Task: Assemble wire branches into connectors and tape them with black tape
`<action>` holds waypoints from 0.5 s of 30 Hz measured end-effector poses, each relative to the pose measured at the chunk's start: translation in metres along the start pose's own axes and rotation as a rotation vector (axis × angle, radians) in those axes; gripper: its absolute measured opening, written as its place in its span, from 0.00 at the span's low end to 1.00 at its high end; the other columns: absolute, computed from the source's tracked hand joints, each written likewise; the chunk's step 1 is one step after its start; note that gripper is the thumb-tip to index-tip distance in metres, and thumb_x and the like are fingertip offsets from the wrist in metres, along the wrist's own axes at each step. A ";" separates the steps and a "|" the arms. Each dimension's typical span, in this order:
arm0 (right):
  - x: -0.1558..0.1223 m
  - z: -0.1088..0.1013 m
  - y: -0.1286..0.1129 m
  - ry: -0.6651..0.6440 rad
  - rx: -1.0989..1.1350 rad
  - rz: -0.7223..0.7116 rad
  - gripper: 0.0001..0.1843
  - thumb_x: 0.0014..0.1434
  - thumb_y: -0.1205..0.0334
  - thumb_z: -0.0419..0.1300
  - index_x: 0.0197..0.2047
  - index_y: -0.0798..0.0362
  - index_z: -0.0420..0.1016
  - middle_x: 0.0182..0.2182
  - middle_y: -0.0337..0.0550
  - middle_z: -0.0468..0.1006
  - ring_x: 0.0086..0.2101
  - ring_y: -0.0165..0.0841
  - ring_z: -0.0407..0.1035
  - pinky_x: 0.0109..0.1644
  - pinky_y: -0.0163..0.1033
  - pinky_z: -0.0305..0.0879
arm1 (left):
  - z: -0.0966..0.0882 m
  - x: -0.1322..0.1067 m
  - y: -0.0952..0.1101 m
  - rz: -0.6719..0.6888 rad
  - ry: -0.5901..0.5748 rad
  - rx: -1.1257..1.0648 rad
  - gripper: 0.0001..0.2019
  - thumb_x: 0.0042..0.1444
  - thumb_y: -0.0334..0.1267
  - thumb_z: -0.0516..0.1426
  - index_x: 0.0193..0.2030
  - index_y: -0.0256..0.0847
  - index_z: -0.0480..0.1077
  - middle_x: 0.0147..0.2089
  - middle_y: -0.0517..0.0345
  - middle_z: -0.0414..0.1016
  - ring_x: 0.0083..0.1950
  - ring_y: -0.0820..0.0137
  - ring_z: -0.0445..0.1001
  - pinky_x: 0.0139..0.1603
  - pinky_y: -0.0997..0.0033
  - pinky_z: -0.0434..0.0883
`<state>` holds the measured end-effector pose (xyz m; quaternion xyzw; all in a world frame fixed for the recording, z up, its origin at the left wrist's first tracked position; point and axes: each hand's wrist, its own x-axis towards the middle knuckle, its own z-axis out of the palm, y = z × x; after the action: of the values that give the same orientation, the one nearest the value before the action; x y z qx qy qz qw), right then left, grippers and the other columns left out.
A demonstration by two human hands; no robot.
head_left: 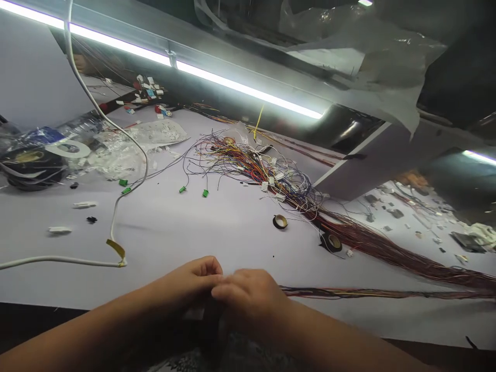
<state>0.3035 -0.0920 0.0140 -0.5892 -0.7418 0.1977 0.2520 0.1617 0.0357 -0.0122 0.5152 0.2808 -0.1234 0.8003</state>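
Note:
My left hand (196, 281) and my right hand (250, 295) meet at the near edge of the white table (186, 237), fingers curled and touching each other. A thin bundle of coloured wires (368, 293) runs in from the right and ends under my right hand, which seems closed on it. What my left fingers pinch is hidden. A big tangle of coloured wires (267, 173) with small white connectors lies further back, trailing off to the right as a thick red-brown bundle (387, 248).
A white cable (116, 206) with yellow tape loops across the left. Two tape rolls (280, 221) (331, 241) lie mid-table. Green connectors (182, 189), plastic bags (116, 150), a dark spool (31, 165) sit left. A bright strip lamp (232, 85) hangs overhead.

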 end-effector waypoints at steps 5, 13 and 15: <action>-0.030 0.002 0.000 -0.040 -0.179 -0.187 0.12 0.65 0.69 0.50 0.44 0.53 0.73 0.37 0.43 0.77 0.31 0.30 0.68 0.34 0.35 0.65 | -0.004 0.006 0.017 -0.012 -0.086 0.050 0.12 0.53 0.46 0.56 0.33 0.41 0.60 0.21 0.69 0.60 0.20 0.77 0.51 0.21 0.74 0.48; -0.003 -0.050 0.031 -0.377 0.639 0.579 0.19 0.63 0.56 0.55 0.56 0.51 0.67 0.44 0.46 0.75 0.31 0.29 0.74 0.34 0.35 0.69 | 0.003 -0.023 0.017 0.286 0.017 0.663 0.16 0.53 0.31 0.54 0.49 0.45 0.61 0.36 0.62 0.72 0.33 0.72 0.67 0.34 0.72 0.63; 0.003 -0.046 0.031 -0.517 0.723 0.609 0.19 0.63 0.55 0.55 0.55 0.51 0.68 0.39 0.42 0.76 0.25 0.25 0.70 0.29 0.32 0.65 | 0.005 -0.025 0.008 0.395 0.124 0.774 0.16 0.55 0.30 0.52 0.51 0.46 0.61 0.43 0.57 0.72 0.33 0.72 0.69 0.35 0.71 0.65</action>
<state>0.3546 -0.0822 0.0326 -0.5856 -0.4596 0.6432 0.1792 0.1471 0.0329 0.0094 0.8273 0.1576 -0.0327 0.5382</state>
